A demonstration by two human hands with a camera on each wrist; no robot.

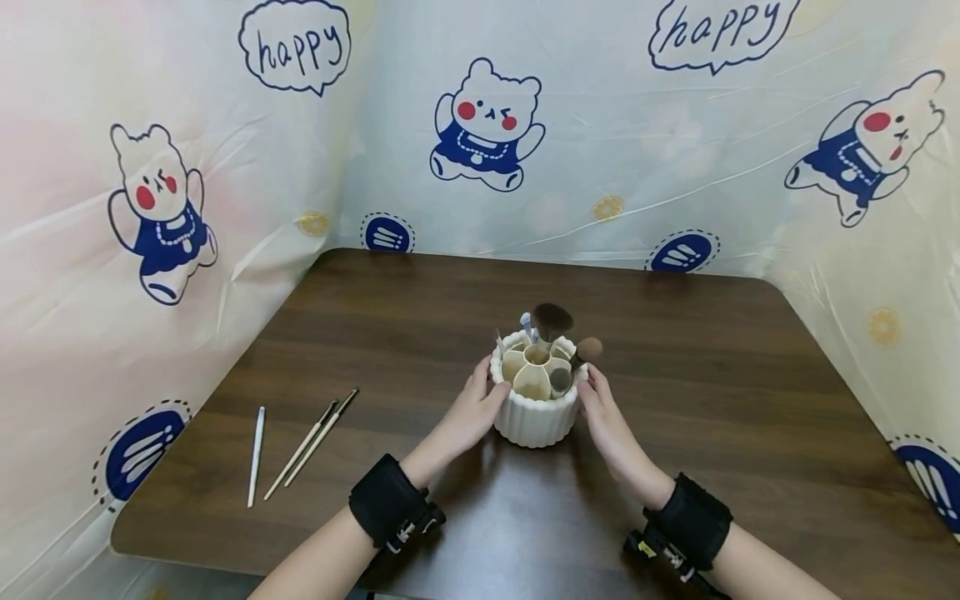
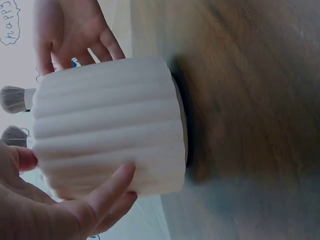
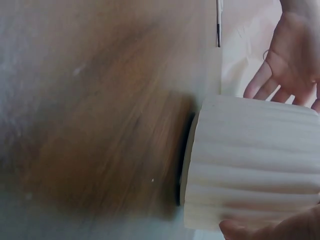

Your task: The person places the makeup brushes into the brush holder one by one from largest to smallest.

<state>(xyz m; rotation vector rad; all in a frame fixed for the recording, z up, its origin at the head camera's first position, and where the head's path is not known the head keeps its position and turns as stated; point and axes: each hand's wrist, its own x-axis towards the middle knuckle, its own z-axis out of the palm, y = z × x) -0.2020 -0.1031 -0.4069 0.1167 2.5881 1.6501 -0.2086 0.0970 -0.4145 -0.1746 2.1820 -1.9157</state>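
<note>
Both hands cup ribbed white brush holder (image 1: 534,417): left hand (image 1: 472,410) and right hand (image 1: 609,421) on opposite sides, fingers curved round wall. Step looks like turning or repositioning holder on worktop (image 1: 712,400). Three loose brushes (image 1: 300,450) lie well left of holder; likely next needs one hand freed.

Matt, ribbed, perhaps ceramic holder (image 1: 534,417) on a smooth dark wood-grain table (image 1: 712,400); glossy plastic backdrop (image 1: 637,167).
</note>
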